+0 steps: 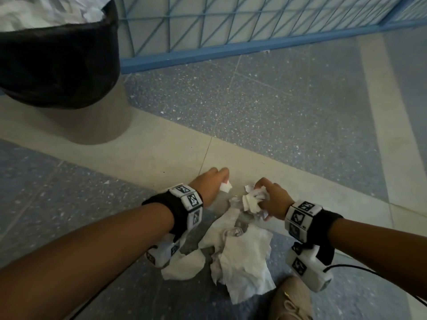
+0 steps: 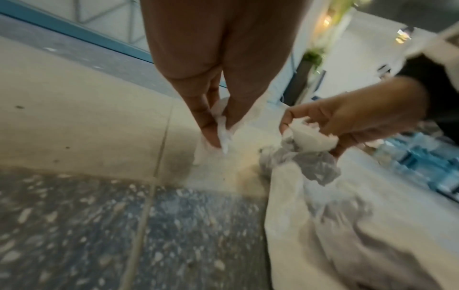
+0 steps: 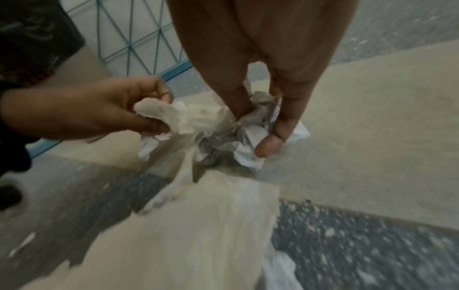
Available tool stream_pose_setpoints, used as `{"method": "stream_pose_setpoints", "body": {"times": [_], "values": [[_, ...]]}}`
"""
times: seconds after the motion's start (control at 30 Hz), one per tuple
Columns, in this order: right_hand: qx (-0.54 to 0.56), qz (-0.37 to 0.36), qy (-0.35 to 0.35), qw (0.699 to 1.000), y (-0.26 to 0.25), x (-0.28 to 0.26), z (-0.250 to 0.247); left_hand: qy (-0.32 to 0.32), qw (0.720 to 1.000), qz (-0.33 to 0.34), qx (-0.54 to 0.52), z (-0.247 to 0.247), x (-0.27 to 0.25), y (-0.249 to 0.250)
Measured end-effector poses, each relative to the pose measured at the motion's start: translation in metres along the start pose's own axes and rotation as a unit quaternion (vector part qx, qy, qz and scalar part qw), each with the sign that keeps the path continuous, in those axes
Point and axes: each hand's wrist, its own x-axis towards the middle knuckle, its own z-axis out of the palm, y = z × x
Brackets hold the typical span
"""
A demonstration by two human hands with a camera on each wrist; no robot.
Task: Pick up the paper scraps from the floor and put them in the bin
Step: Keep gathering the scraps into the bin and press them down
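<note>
My left hand [image 1: 222,179] pinches a small white paper scrap [image 1: 225,187] just above the beige floor strip; the left wrist view shows the scrap [image 2: 222,128] between thumb and fingers [image 2: 208,125]. To its right, my right hand [image 1: 260,191] grips a crumpled wad of white and grey paper [image 1: 253,200], which the right wrist view shows held in the fingers [image 3: 278,125] as a crumpled wad [image 3: 223,141]. A pile of torn white paper [image 1: 245,252] lies on the floor below both hands. The bin [image 1: 57,56], lined in black, stands at the upper left with white paper inside.
A blue lattice fence [image 1: 231,26] runs along the back. A beige shoe [image 1: 293,301] is at the bottom right beside the pile. A black cable [image 1: 369,272] trails from the right wrist. Small white flecks dot the speckled blue floor [image 1: 277,100].
</note>
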Motion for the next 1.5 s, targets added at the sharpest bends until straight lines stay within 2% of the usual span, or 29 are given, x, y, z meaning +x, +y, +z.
{"method": "stream_pose_setpoints", "body": {"times": [0.1, 0.17, 0.23, 0.3, 0.4, 0.53, 0.63, 0.73, 0.8, 0.9, 1.03, 1.17, 1.27, 1.33, 1.43, 1.5], "values": [[0.068, -0.022, 0.029, 0.997, 0.003, 0.010, -0.012, 0.051, 0.995, -0.020, -0.089, -0.010, -0.004, -0.004], [0.094, -0.038, 0.058, 0.993, 0.005, 0.015, -0.016, 0.044, 0.994, -0.014, -0.101, -0.006, -0.006, -0.003], [0.077, -0.066, 0.074, 0.992, 0.006, 0.020, -0.016, 0.008, 0.998, 0.010, -0.062, 0.006, -0.009, 0.000], [0.036, -0.075, 0.074, 0.994, 0.005, 0.021, -0.012, -0.055, 0.997, 0.048, 0.023, 0.022, -0.015, 0.004], [-0.087, -0.064, 0.016, 0.994, 0.006, 0.022, 0.002, -0.138, 0.973, 0.102, 0.154, 0.042, -0.024, 0.004], [-0.157, -0.063, -0.028, 0.985, -0.001, 0.019, 0.011, -0.155, 0.944, 0.130, 0.262, 0.042, -0.030, 0.009], [-0.192, -0.102, -0.031, 0.976, -0.008, 0.018, 0.011, -0.156, 0.948, 0.112, 0.255, 0.036, -0.031, 0.008], [-0.180, -0.119, -0.027, 0.976, -0.012, 0.017, 0.011, -0.155, 0.957, 0.096, 0.227, 0.032, -0.030, 0.001], [-0.145, -0.135, -0.013, 0.980, -0.015, 0.014, 0.008, -0.118, 0.977, 0.073, 0.164, 0.025, -0.028, -0.007], [-0.120, -0.185, 0.013, 0.975, -0.020, 0.009, 0.003, -0.021, 0.999, 0.018, 0.042, 0.004, -0.025, -0.021], [-0.224, -0.220, -0.046, 0.948, -0.033, 0.005, 0.007, 0.066, 0.996, -0.040, -0.043, -0.032, -0.028, -0.034], [-0.305, -0.205, -0.093, 0.925, -0.050, 0.011, 0.017, 0.091, 0.991, -0.067, -0.071, -0.058, -0.041, -0.042], [-0.316, -0.216, -0.090, 0.919, -0.072, 0.015, 0.015, 0.126, 0.988, -0.052, -0.069, -0.080, -0.052, -0.044], [-0.293, -0.247, -0.057, 0.922, -0.098, 0.017, 0.003, 0.155, 0.987, -0.017, -0.047, -0.101, -0.063, -0.038], [-0.177, -0.331, 0.051, 0.925, -0.158, 0.016, -0.031, 0.193, 0.979, 0.067, 0.011, -0.148, -0.090, -0.023], [-0.086, -0.399, 0.135, 0.903, -0.205, 0.012, -0.063, 0.256, 0.958, 0.114, 0.054, -0.192, -0.113, -0.010]]}}
